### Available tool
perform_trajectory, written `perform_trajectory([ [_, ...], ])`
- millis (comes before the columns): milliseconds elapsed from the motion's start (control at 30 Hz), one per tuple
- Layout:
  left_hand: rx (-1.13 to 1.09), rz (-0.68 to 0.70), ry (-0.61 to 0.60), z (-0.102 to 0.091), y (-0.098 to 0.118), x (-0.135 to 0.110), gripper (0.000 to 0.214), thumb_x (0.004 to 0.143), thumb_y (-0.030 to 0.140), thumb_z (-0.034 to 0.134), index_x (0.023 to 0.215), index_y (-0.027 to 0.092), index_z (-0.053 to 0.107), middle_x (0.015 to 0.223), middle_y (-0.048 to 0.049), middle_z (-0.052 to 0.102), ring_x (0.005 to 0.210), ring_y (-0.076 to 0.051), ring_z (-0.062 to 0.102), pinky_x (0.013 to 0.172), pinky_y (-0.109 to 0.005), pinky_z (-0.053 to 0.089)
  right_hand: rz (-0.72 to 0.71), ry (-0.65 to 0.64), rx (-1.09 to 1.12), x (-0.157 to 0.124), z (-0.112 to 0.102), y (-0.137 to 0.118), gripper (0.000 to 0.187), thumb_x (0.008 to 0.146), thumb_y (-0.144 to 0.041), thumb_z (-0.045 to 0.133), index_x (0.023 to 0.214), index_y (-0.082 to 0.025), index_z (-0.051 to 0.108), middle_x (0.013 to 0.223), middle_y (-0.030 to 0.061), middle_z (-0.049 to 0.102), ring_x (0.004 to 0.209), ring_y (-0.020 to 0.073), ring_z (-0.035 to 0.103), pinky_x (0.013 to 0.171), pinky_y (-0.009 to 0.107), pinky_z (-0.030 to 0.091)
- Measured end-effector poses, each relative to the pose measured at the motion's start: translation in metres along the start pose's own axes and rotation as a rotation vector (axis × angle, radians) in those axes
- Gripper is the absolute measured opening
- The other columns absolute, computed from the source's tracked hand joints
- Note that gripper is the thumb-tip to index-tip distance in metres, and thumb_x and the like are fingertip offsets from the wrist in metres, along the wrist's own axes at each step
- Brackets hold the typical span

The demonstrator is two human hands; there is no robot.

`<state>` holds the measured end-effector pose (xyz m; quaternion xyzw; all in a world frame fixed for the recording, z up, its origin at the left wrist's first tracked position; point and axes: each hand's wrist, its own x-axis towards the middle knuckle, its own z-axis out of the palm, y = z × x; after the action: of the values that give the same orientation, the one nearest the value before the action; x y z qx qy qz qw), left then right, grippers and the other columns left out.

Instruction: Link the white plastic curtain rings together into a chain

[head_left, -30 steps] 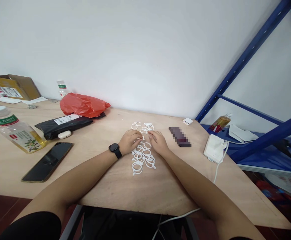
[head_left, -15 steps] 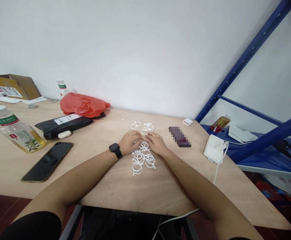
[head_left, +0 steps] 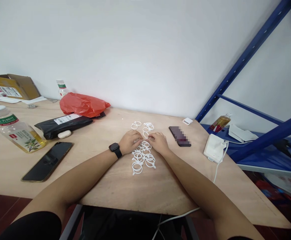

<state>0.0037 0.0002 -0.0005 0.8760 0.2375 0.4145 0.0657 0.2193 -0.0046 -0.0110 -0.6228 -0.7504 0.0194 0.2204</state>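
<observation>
My left hand (head_left: 131, 141), with a black watch on its wrist, is closed, thumb and fingertips pinched at the white curtain rings. Facing it, my right hand (head_left: 158, 142) is closed too, its fingertips pinching at the same spot. A curtain ring (head_left: 145, 137) shows between the fingertips; the exact grip is partly hidden. Just below lies a loose pile of white curtain rings (head_left: 138, 162), several overlapping, with small eyelets on their rims. Beyond the hands rest a linked-looking pair of rings (head_left: 136, 125) and a small cluster of rings (head_left: 149, 126).
Left on the wooden table (head_left: 115, 186) are a phone (head_left: 47, 162), a bottle (head_left: 20, 135), a black parcel (head_left: 65, 125), a white case (head_left: 64, 134) and a red bag (head_left: 83, 104). Rightward lie a dark phone (head_left: 179, 136), a charger (head_left: 187, 121) and a white cabled device (head_left: 214, 148).
My right hand's fingers have curled in and drawn slightly back from their more stretched pose. The rings between the fingertips have shifted a little. My left hand has hardly moved.
</observation>
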Motion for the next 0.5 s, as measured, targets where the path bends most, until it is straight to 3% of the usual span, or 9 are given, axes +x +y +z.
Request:
perform_trajectory([
  [200, -0.001, 0.001, 0.000, -0.0001, 0.0003, 0.0000, 0.016, 0.092, 0.026, 0.053, 0.090, 0.018, 0.066, 0.092, -0.0078, 0.069, 0.089, -0.020, 0.062, 0.084, -0.037, 0.049, 0.013, 0.029, -0.026, -0.0006, -0.0021, -0.0023, 0.025, 0.080, -0.045, 0.069, 0.090, -0.023, 0.068, 0.095, 0.0054, 0.067, 0.094, 0.0238, 0.056, 0.083, 0.034, 0.039],
  [300, 0.001, -0.005, -0.005, 0.0004, -0.0005, -0.0003, 0.016, 0.092, 0.027, 0.053, 0.091, 0.018, 0.066, 0.093, -0.0079, 0.068, 0.089, -0.019, 0.062, 0.084, -0.037, 0.049, -0.070, 0.070, -0.007, -0.0013, -0.0007, -0.0014, 0.027, 0.084, -0.033, 0.065, 0.109, -0.023, 0.065, 0.110, 0.0073, 0.065, 0.103, 0.0247, 0.054, 0.088, 0.036, 0.040],
  [400, 0.002, 0.003, -0.009, 0.0007, -0.0011, -0.0004, 0.015, 0.092, 0.027, 0.053, 0.091, 0.018, 0.066, 0.094, -0.0079, 0.068, 0.090, -0.020, 0.061, 0.084, -0.037, 0.048, -0.215, 0.025, 0.017, -0.0013, 0.0029, 0.0002, 0.039, 0.090, -0.020, 0.055, 0.128, -0.028, 0.056, 0.133, 0.0055, 0.056, 0.120, 0.0242, 0.048, 0.098, 0.038, 0.035],
  [500, 0.016, -0.005, -0.014, 0.0008, -0.0012, -0.0005, 0.015, 0.092, 0.027, 0.053, 0.091, 0.019, 0.066, 0.095, -0.0078, 0.069, 0.090, -0.020, 0.061, 0.084, -0.037, 0.048, -0.233, -0.055, 0.028, -0.0006, 0.0057, 0.0010, 0.033, 0.093, -0.023, 0.051, 0.124, -0.032, 0.060, 0.128, 0.0026, 0.062, 0.119, 0.0232, 0.049, 0.098, 0.039, 0.034],
])
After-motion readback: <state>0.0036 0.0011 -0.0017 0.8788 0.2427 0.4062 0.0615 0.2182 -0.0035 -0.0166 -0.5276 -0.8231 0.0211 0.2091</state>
